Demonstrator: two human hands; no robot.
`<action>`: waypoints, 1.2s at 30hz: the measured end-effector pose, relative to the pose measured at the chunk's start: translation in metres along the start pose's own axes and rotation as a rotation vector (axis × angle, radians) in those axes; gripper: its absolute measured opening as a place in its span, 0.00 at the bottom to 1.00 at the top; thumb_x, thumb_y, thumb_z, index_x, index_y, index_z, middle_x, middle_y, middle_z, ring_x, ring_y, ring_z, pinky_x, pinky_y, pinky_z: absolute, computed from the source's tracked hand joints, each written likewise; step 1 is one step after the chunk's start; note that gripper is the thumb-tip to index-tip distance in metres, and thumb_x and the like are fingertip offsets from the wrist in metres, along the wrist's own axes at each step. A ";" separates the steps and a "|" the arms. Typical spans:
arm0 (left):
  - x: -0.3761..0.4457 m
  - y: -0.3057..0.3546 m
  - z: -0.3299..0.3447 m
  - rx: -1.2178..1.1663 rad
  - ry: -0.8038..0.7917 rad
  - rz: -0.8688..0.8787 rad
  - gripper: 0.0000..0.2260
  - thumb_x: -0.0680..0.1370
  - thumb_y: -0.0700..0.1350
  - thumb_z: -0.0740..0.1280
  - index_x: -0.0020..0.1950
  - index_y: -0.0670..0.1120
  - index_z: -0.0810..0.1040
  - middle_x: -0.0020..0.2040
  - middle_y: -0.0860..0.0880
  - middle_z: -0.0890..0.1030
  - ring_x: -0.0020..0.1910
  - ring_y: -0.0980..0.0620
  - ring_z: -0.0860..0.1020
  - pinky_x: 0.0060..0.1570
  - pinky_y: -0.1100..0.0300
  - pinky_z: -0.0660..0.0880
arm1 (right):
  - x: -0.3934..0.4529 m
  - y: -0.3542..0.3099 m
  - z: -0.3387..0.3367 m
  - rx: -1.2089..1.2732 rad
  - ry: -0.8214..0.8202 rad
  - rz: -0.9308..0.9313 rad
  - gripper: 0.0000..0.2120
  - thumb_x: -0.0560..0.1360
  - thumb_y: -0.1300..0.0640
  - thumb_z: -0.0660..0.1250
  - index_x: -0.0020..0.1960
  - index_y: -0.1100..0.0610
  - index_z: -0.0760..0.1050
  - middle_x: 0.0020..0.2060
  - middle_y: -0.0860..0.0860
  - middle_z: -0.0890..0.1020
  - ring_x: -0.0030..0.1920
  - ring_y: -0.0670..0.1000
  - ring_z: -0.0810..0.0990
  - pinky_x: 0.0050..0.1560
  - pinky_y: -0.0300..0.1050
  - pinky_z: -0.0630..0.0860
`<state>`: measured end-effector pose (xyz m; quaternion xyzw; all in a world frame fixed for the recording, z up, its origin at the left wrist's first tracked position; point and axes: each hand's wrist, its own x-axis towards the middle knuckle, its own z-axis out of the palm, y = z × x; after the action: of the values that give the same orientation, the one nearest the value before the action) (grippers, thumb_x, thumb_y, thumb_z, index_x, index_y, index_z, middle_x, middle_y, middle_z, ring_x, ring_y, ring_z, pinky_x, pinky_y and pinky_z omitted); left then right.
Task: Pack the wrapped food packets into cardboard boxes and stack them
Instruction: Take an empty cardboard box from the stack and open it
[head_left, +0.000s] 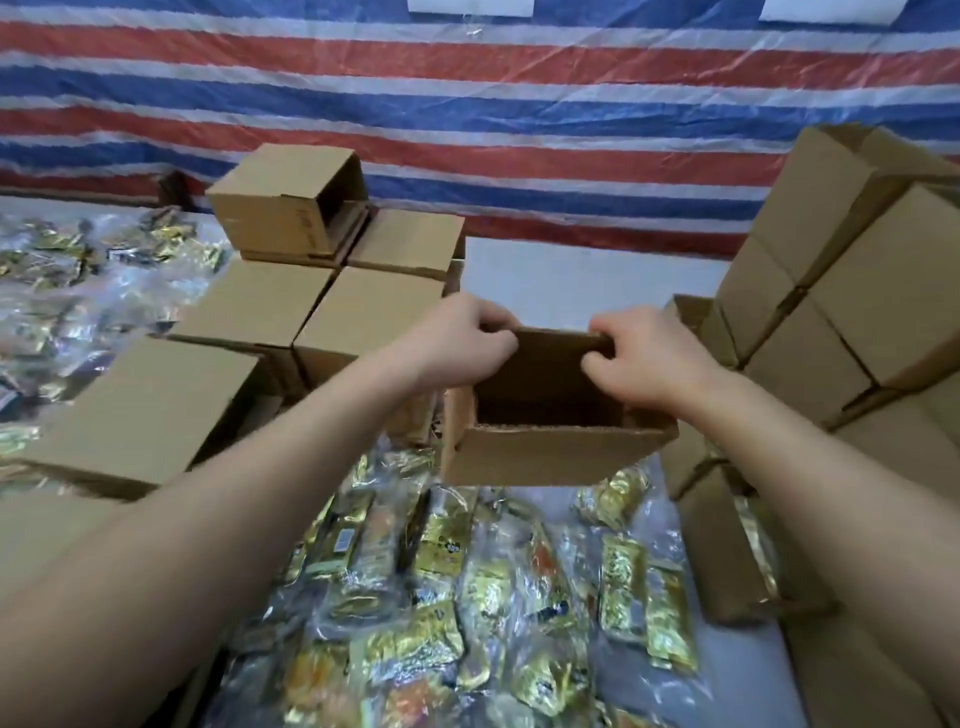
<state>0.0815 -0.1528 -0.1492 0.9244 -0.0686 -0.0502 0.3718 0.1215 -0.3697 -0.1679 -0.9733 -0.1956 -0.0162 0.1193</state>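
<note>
A small open cardboard box (550, 452) is held up above the packets, its inside dark and apparently empty. My left hand (460, 340) grips the far flap at its left corner, fingers curled over the edge. My right hand (641, 353) pinches the same flap at its right corner. Below the box lies a heap of gold-wrapped food packets (467, 582) in clear plastic, spread over the surface in front of me.
Closed cardboard boxes (249, 312) stand in rows at the left, with one open box (291, 202) on top at the back. A tall stack of boxes (852, 291) rises at the right. More packets (78, 270) lie far left. A striped tarp (467, 104) hangs behind.
</note>
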 end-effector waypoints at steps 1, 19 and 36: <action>0.000 -0.006 0.023 -0.017 -0.054 -0.029 0.11 0.79 0.44 0.62 0.53 0.50 0.84 0.44 0.56 0.81 0.47 0.56 0.79 0.44 0.64 0.75 | -0.017 0.012 0.018 0.002 -0.029 0.050 0.10 0.72 0.53 0.65 0.34 0.51 0.68 0.32 0.47 0.74 0.36 0.53 0.73 0.31 0.43 0.65; -0.050 -0.101 0.172 0.070 -0.283 -0.114 0.08 0.77 0.47 0.63 0.51 0.51 0.81 0.45 0.51 0.83 0.45 0.50 0.79 0.49 0.53 0.78 | -0.133 0.038 0.179 0.028 -0.258 0.241 0.10 0.75 0.53 0.61 0.52 0.54 0.75 0.46 0.52 0.80 0.49 0.58 0.81 0.43 0.48 0.75; -0.088 -0.147 0.162 0.220 -0.247 -0.278 0.16 0.82 0.50 0.59 0.70 0.50 0.71 0.62 0.50 0.80 0.47 0.57 0.79 0.47 0.62 0.78 | -0.127 0.060 0.170 0.122 -0.184 0.316 0.14 0.73 0.54 0.63 0.33 0.49 0.60 0.33 0.45 0.68 0.38 0.54 0.73 0.36 0.48 0.70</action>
<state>-0.0150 -0.1435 -0.3636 0.9468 0.0095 -0.2059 0.2470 0.0247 -0.4302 -0.3564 -0.9803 -0.0509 0.1037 0.1605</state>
